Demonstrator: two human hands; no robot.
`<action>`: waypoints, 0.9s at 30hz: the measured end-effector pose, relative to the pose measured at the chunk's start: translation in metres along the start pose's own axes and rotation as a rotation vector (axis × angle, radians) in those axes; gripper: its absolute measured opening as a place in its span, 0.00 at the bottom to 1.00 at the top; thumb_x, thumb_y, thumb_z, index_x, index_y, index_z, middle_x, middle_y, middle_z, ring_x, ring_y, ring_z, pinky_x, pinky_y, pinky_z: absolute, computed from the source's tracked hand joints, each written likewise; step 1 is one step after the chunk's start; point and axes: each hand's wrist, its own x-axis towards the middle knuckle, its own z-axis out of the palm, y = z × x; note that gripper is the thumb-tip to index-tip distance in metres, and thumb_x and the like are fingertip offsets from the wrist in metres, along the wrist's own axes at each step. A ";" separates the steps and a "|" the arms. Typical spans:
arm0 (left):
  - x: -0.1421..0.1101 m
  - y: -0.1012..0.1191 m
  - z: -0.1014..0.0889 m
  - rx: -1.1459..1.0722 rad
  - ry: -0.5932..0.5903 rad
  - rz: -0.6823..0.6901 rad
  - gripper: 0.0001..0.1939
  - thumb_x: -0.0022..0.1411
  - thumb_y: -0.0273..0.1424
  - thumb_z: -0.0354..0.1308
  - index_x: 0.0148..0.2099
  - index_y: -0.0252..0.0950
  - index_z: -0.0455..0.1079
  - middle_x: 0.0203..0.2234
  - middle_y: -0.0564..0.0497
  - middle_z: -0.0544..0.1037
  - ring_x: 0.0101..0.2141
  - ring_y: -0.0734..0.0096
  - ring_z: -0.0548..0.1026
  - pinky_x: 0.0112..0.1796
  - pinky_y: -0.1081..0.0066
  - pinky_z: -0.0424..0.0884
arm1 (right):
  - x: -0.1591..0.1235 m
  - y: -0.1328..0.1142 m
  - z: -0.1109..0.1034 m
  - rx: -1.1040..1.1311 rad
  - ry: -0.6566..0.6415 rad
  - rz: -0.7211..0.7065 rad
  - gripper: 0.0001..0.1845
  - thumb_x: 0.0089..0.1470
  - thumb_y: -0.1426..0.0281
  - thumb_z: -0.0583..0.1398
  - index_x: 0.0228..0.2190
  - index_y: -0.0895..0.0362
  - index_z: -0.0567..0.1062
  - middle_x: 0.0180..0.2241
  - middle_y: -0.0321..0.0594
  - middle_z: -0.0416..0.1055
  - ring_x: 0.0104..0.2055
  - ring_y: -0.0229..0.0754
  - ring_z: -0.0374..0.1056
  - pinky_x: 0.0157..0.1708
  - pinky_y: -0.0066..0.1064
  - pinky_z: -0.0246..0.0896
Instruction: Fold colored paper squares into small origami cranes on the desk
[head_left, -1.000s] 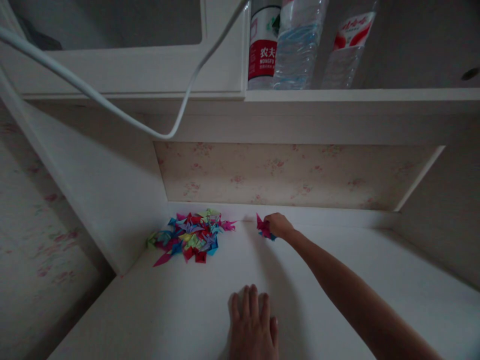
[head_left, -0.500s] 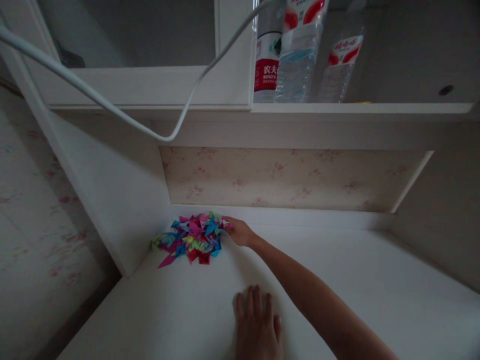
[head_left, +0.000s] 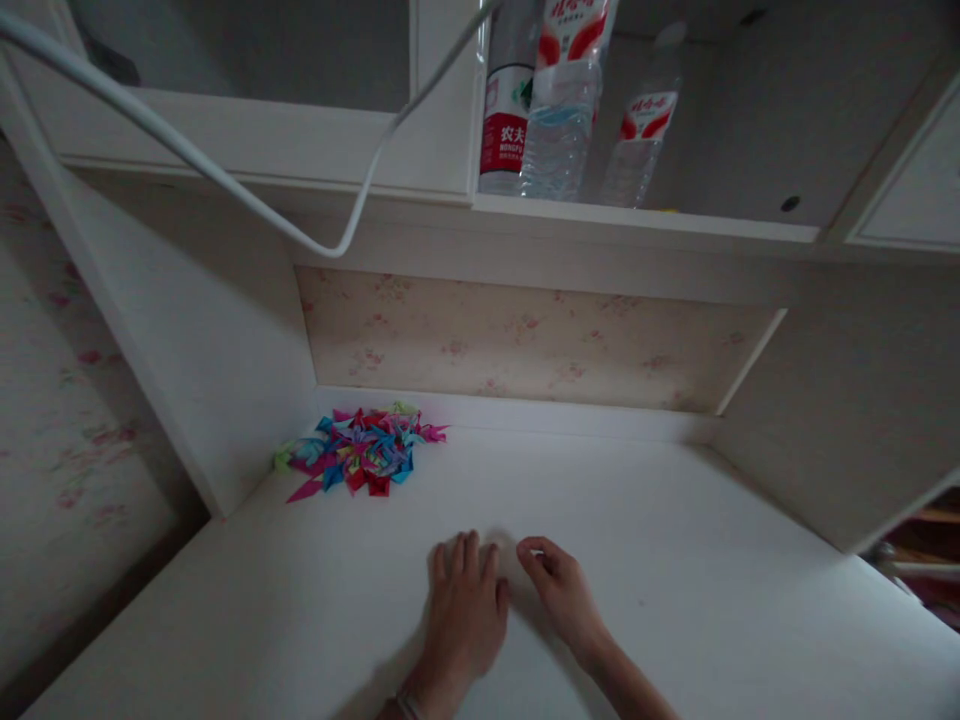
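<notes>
A careless nudge could scatter the heap of folded paper (head_left: 364, 452), since its pieces look light and unfastened. Bright, creased and sharp-pointed, they lie in the back left corner of a smooth white desk (head_left: 660, 510). The left hand (head_left: 469, 605) lies palm down, fingers slightly spread; the right hand (head_left: 559, 590) curls beside it, whether pinching anything I cannot tell.

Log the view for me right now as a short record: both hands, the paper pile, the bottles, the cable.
Left hand: palm down on white desktop, fingers extended
Right hand: beside it, fingers curled, nothing visible held
Paper pile: multicoloured folded pieces, back left of desktop, apart from both hands
Bottles: three, on upper shelf
Cable: white, hanging across upper left
</notes>
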 end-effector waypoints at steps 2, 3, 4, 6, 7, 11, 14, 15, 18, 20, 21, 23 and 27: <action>0.000 0.003 -0.006 -0.034 0.002 -0.011 0.17 0.64 0.36 0.46 0.53 0.40 0.67 0.54 0.44 0.66 0.56 0.53 0.59 0.57 0.48 0.48 | -0.014 0.007 -0.004 0.019 0.033 0.040 0.22 0.55 0.53 0.53 0.33 0.59 0.74 0.19 0.34 0.66 0.20 0.36 0.56 0.19 0.25 0.47; 0.000 0.003 -0.008 -0.058 0.002 -0.018 0.16 0.64 0.34 0.47 0.52 0.41 0.67 0.52 0.45 0.67 0.55 0.55 0.60 0.57 0.49 0.48 | -0.019 0.009 -0.004 0.023 0.038 0.043 0.23 0.55 0.52 0.53 0.33 0.59 0.74 0.19 0.34 0.66 0.20 0.36 0.56 0.19 0.25 0.47; 0.000 0.004 -0.009 -0.085 0.001 -0.026 0.15 0.63 0.33 0.48 0.51 0.41 0.67 0.51 0.46 0.68 0.54 0.57 0.61 0.57 0.51 0.49 | -0.022 0.008 -0.003 0.013 0.039 0.036 0.23 0.55 0.52 0.53 0.33 0.59 0.75 0.19 0.35 0.67 0.20 0.36 0.56 0.19 0.25 0.47; 0.000 0.003 -0.010 -0.140 0.001 -0.045 0.17 0.60 0.28 0.50 0.52 0.41 0.65 0.49 0.48 0.69 0.53 0.60 0.63 0.57 0.54 0.49 | -0.025 0.006 0.002 -0.054 0.023 -0.001 0.23 0.55 0.52 0.53 0.33 0.59 0.75 0.18 0.34 0.66 0.20 0.36 0.56 0.19 0.25 0.46; -0.001 0.002 -0.010 -0.166 -0.001 -0.054 0.20 0.58 0.25 0.51 0.54 0.41 0.63 0.49 0.48 0.69 0.52 0.61 0.63 0.58 0.55 0.49 | -0.026 0.004 0.003 -0.099 0.007 -0.022 0.23 0.55 0.53 0.53 0.33 0.59 0.76 0.17 0.34 0.65 0.19 0.36 0.56 0.19 0.25 0.45; -0.002 -0.004 -0.007 -0.235 -0.004 -0.071 0.24 0.54 0.21 0.51 0.53 0.39 0.63 0.47 0.49 0.71 0.51 0.63 0.64 0.58 0.58 0.49 | -0.028 0.002 0.004 -0.192 -0.068 -0.084 0.21 0.56 0.56 0.52 0.33 0.59 0.77 0.14 0.32 0.63 0.16 0.35 0.53 0.19 0.26 0.44; 0.000 -0.005 -0.007 -0.257 0.015 -0.078 0.17 0.55 0.21 0.51 0.46 0.39 0.67 0.42 0.50 0.73 0.47 0.64 0.67 0.56 0.58 0.52 | -0.028 0.005 0.000 -0.157 -0.082 -0.098 0.20 0.56 0.58 0.52 0.33 0.59 0.77 0.15 0.33 0.64 0.16 0.34 0.53 0.19 0.26 0.44; 0.001 -0.005 -0.007 -0.261 0.018 -0.080 0.14 0.55 0.22 0.51 0.43 0.39 0.68 0.40 0.50 0.73 0.45 0.64 0.68 0.55 0.58 0.53 | -0.028 0.006 0.000 -0.146 -0.082 -0.097 0.20 0.56 0.58 0.53 0.33 0.60 0.77 0.16 0.33 0.64 0.16 0.34 0.52 0.19 0.26 0.44; 0.003 -0.004 -0.008 -0.265 0.018 -0.080 0.06 0.56 0.24 0.53 0.35 0.38 0.69 0.34 0.51 0.73 0.41 0.64 0.69 0.52 0.59 0.57 | -0.027 0.008 0.000 -0.123 -0.085 -0.094 0.20 0.55 0.58 0.53 0.33 0.60 0.77 0.15 0.32 0.62 0.16 0.33 0.50 0.18 0.26 0.42; 0.004 -0.004 -0.008 -0.275 0.024 -0.074 0.04 0.57 0.26 0.54 0.32 0.38 0.69 0.32 0.51 0.73 0.39 0.65 0.70 0.50 0.60 0.58 | -0.026 0.008 0.000 -0.123 -0.087 -0.089 0.19 0.55 0.59 0.53 0.31 0.60 0.77 0.15 0.32 0.60 0.16 0.33 0.50 0.17 0.26 0.41; 0.004 -0.005 -0.008 -0.288 0.030 -0.072 0.04 0.58 0.27 0.54 0.31 0.38 0.68 0.31 0.51 0.73 0.38 0.65 0.70 0.49 0.61 0.58 | -0.026 0.008 0.001 -0.132 -0.088 -0.087 0.18 0.55 0.60 0.53 0.31 0.59 0.77 0.14 0.31 0.59 0.16 0.33 0.49 0.17 0.25 0.40; 0.002 -0.005 -0.008 -0.331 0.030 -0.070 0.05 0.60 0.29 0.53 0.31 0.37 0.67 0.29 0.52 0.74 0.37 0.66 0.71 0.46 0.65 0.61 | -0.026 0.006 0.001 -0.160 -0.084 -0.086 0.17 0.55 0.61 0.53 0.30 0.58 0.77 0.13 0.30 0.58 0.15 0.33 0.49 0.17 0.25 0.40; 0.000 -0.004 -0.010 -0.383 -0.057 -0.104 0.10 0.65 0.32 0.47 0.32 0.38 0.65 0.25 0.53 0.74 0.30 0.69 0.72 0.35 0.71 0.62 | -0.028 0.003 -0.001 -0.203 -0.074 -0.100 0.16 0.55 0.62 0.53 0.31 0.57 0.78 0.13 0.30 0.59 0.16 0.33 0.51 0.18 0.25 0.41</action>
